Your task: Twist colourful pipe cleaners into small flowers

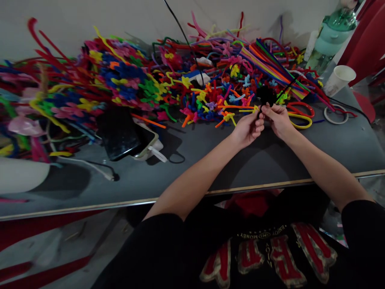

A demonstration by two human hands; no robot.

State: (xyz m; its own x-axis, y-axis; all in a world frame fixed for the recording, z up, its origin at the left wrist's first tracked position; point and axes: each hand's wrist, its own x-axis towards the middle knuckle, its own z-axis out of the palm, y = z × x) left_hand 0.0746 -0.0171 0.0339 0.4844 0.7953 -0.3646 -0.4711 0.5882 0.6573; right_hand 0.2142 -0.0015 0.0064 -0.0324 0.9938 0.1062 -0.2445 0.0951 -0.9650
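Observation:
Both my hands are together over the table, fingers pinched on a fuzzy black pipe-cleaner piece (266, 95) that bunches up above them. My left hand (248, 129) is closed round its lower part. The thumb and fingers of my right hand (278, 119) press on it just below the bunch, and a thin dark stem sticks out to the upper right. Just left of my hands lie small pipe-cleaner flowers in many colours, among them a yellow one (229, 117). Beyond my right hand, a red and a yellow pipe cleaner (302, 125) lie bent in loops.
A large heap of pipe-cleaner flowers (129, 80) runs along the wall, with a bundle of straight pipe cleaners (267, 66). A black phone (117, 134) lies left of my arms. On the right are a paper cup (339, 80), a tape roll (336, 115) and a green bottle (331, 38).

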